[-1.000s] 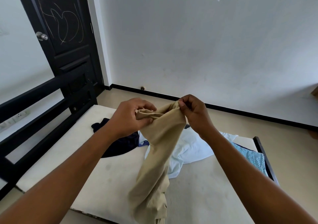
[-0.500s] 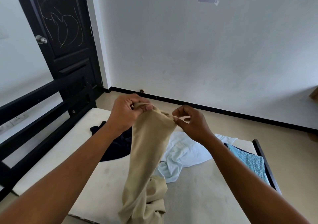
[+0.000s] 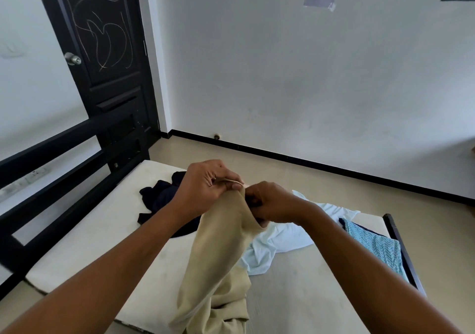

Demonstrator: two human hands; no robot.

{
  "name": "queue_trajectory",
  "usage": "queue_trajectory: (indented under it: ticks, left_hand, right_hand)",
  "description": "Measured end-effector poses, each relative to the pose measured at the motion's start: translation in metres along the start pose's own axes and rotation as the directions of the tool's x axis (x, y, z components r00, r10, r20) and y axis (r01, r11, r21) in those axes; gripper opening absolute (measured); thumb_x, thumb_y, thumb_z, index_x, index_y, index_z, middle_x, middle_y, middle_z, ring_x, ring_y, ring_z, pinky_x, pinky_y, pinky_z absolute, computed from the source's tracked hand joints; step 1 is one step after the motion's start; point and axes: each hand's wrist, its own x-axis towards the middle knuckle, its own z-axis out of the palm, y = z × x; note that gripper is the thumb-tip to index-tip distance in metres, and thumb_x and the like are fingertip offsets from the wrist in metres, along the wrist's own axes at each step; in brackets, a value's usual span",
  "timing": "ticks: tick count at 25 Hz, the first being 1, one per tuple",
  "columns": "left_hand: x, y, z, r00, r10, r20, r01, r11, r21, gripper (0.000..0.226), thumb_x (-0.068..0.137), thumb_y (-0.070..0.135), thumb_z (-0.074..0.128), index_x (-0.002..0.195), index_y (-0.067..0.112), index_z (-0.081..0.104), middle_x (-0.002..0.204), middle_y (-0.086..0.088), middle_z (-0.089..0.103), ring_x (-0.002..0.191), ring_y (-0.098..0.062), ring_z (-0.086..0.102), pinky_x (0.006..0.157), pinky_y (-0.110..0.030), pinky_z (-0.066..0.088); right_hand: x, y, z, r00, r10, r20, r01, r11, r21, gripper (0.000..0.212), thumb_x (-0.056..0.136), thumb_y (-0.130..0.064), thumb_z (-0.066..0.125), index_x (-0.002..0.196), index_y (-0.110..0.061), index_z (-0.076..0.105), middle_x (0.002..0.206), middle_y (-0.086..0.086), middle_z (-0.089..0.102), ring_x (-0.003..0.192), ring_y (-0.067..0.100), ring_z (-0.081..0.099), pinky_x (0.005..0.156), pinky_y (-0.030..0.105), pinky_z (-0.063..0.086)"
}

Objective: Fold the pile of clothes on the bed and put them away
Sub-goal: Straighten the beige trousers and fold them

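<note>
The left hand (image 3: pixel 205 189) and right hand (image 3: pixel 273 202) pinch the beige garment (image 3: pixel 221 251), which hangs below their grip onto the bed (image 3: pixel 295 303).

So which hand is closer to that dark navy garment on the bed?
Left. The left hand, gripping the beige trousers, sits just above the dark navy garment's right edge; the right hand grips them further right, over the white garment.

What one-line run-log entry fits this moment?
left hand: pinches beige trousers | right hand: grips them | mattress: dark garment, white shirt, teal patterned cloth, unfolded
</note>
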Motion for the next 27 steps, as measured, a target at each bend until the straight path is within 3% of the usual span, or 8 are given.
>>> queue_trajectory:
  ticks: [3,7,10,12,17,21,24,27]
  left_hand:
    - [-0.009,-0.001,0.009,1.000,0.008,0.029,-0.007,0.999,-0.032,0.018,0.085,0.004,0.080,0.093,0.019,0.084,0.086,0.008,0.074,0.084,-0.016,0.071,0.078,-0.026,0.055]
    - [-0.010,-0.003,0.015,1.000,0.009,0.029,-0.008,0.999,-0.049,0.016,0.086,0.004,0.080,0.093,0.018,0.083,0.089,0.010,0.076,0.088,-0.016,0.073,0.083,-0.029,0.057]
    - [-0.013,-0.008,0.014,0.998,-0.046,0.044,0.048,0.998,-0.044,0.012,0.085,0.010,0.082,0.093,0.019,0.083,0.089,0.012,0.076,0.090,-0.012,0.073,0.082,-0.024,0.056]
    - [-0.018,-0.012,0.012,0.995,-0.098,0.034,0.099,0.994,-0.038,0.011,0.084,0.014,0.084,0.093,0.019,0.083,0.089,0.013,0.077,0.090,-0.009,0.072,0.081,-0.026,0.058]
    - [-0.020,-0.022,-0.005,0.967,-0.220,-0.125,0.198,0.965,-0.170,0.022,0.078,0.013,0.089,0.098,0.017,0.079,0.083,-0.001,0.076,0.078,-0.020,0.071,0.074,-0.042,0.061]
    - [-0.014,-0.030,-0.009,0.950,-0.304,-0.071,0.293,0.947,-0.133,0.036,0.077,0.016,0.090,0.110,0.020,0.077,0.087,0.001,0.073,0.082,-0.014,0.070,0.078,-0.034,0.060]
    - [-0.008,-0.032,-0.010,0.931,-0.359,-0.061,0.352,0.930,-0.104,0.017,0.076,0.022,0.091,0.088,0.021,0.080,0.084,0.005,0.074,0.079,-0.011,0.067,0.074,-0.031,0.055]
    - [-0.001,-0.028,-0.011,0.934,-0.346,-0.089,0.339,0.937,-0.088,0.013,0.075,0.027,0.092,0.080,0.026,0.079,0.081,0.005,0.073,0.081,-0.016,0.067,0.075,-0.035,0.054]
  right_hand:
    - [0.008,-0.007,0.002,0.999,0.016,-0.027,-0.025,0.942,-0.336,0.021,0.086,-0.007,0.062,0.069,-0.018,0.056,0.064,-0.002,0.053,0.062,0.015,0.051,0.052,0.017,0.032]
    - [0.015,-0.006,0.014,0.956,0.095,-0.277,-0.201,0.901,-0.385,0.019,0.091,-0.017,0.058,0.073,-0.017,0.056,0.062,-0.002,0.045,0.054,0.019,0.045,0.046,0.024,0.025]
    - [0.019,-0.001,0.015,0.943,0.152,-0.296,-0.224,0.948,-0.227,0.006,0.088,-0.014,0.065,0.083,-0.014,0.061,0.078,0.004,0.062,0.072,0.026,0.056,0.056,0.026,0.036]
    - [0.017,0.004,0.008,0.938,0.158,-0.309,-0.181,0.982,-0.048,0.018,0.077,-0.009,0.076,0.080,-0.017,0.060,0.081,0.001,0.065,0.073,0.019,0.059,0.058,0.025,0.041]
    - [0.005,0.015,-0.022,0.786,0.274,-0.554,-0.086,0.936,0.340,0.022,0.071,0.003,0.078,0.082,-0.012,0.067,0.082,0.002,0.072,0.065,0.015,0.071,0.057,0.020,0.056]
    - [0.000,0.017,-0.039,0.844,0.351,-0.407,-0.131,0.869,0.478,0.014,0.078,0.009,0.079,0.087,0.000,0.074,0.080,0.019,0.076,0.066,0.029,0.077,0.071,0.043,0.066]
    - [0.001,0.017,-0.045,0.844,0.315,-0.434,-0.002,0.811,0.585,0.012,0.081,0.011,0.078,0.090,0.004,0.075,0.087,0.025,0.075,0.077,0.038,0.077,0.067,0.038,0.066]
    - [0.001,0.025,-0.038,0.871,0.253,-0.421,-0.040,0.891,0.452,0.013,0.091,-0.008,0.074,0.099,-0.016,0.079,0.092,0.003,0.078,0.079,0.024,0.076,0.063,0.028,0.061]
